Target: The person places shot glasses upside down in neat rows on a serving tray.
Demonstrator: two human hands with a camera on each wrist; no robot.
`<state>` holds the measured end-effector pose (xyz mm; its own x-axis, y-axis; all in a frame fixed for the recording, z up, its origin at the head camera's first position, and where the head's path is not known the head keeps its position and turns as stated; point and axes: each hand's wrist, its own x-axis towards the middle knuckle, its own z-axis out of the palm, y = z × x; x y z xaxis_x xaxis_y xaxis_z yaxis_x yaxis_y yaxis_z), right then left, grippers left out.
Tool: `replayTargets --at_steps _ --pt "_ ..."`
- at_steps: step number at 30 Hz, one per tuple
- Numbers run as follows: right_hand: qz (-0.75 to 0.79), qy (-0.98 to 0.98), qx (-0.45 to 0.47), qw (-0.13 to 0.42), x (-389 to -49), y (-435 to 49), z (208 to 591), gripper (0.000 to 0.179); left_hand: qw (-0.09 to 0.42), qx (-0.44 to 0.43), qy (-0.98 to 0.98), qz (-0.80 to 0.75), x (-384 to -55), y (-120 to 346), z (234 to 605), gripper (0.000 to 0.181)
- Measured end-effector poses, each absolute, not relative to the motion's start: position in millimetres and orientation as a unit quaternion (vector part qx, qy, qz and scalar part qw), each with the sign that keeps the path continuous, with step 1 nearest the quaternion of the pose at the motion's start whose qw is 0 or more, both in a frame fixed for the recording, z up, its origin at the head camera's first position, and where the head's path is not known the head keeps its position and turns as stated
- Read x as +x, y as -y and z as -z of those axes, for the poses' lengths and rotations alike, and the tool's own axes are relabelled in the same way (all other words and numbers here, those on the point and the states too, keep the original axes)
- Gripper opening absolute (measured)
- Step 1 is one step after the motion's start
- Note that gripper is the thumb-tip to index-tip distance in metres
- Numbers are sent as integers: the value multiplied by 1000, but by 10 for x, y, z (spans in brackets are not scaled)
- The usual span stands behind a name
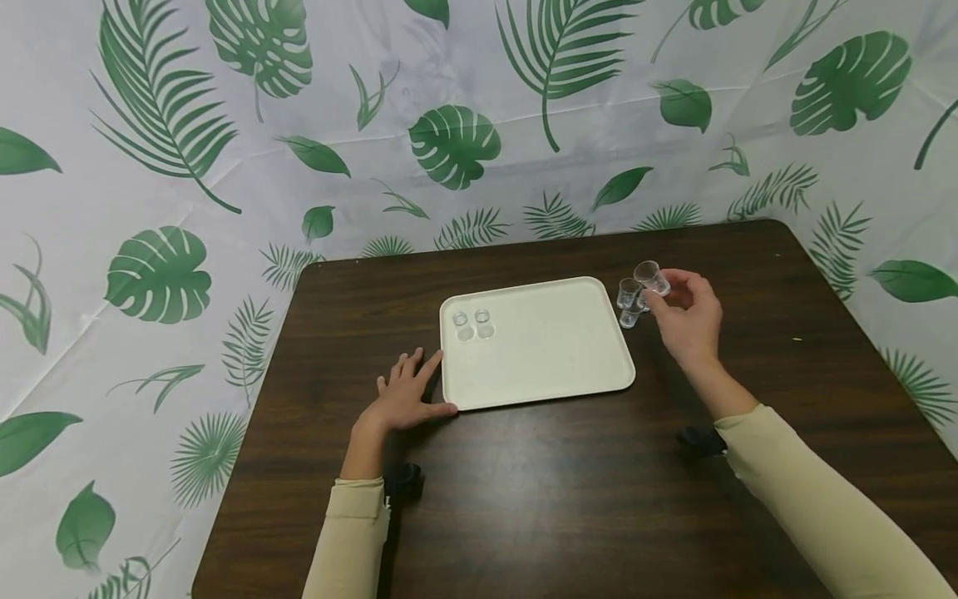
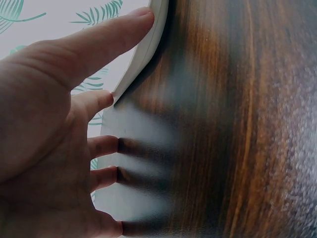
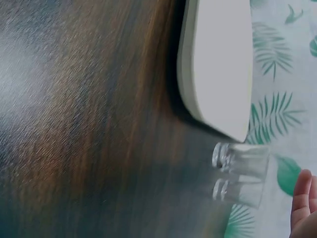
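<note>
In our right hand [image 1: 690,320] we pinch a small clear glass [image 1: 652,278] between thumb and fingers, gripping it from its right side. Its long axis leans, with the mouth tipped up and to the left and the base toward our palm. What matters most in space is that the tray [image 1: 550,358] lies to the left of these fingers, just past a cluster [image 1: 627,291] of similar glasses standing on the table [image 1: 524,499] against or close by the tray's right edge. We cannot tell whether the pinched glass touches that cluster or hangs apart from it, nor count the cluster surely, since the glasses overlap; the right wrist view shows two. The tray's long axis runs left to right, and a pair [image 1: 461,325] of glasses stands side by side in its far left part, so most of its length separates them from our right hand. Our left hand [image 1: 404,399] is much nearer to that pair, yet grasps nothing: its fingers are spread, the thumb at the tray's near left corner, the index fingertip at the left rim, the other fingertips on the table.
</note>
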<state>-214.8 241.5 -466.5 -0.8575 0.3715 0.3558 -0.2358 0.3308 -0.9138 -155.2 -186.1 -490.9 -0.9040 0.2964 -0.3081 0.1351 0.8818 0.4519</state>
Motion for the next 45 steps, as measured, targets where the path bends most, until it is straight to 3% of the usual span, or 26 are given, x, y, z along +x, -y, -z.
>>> replayTargets --at_steps 10,21,45 --pt "-513 820 36 252 -2159 -2163 4613 32 186 114 -951 -217 -1552 1856 4885 97" --pt "-458 863 120 174 -2246 -1902 4631 35 185 112 -952 -217 -1545 1859 4883 98" --pt "-422 889 129 126 -2376 -1388 4930 33 189 114 -950 -221 -1534 1864 4881 99"
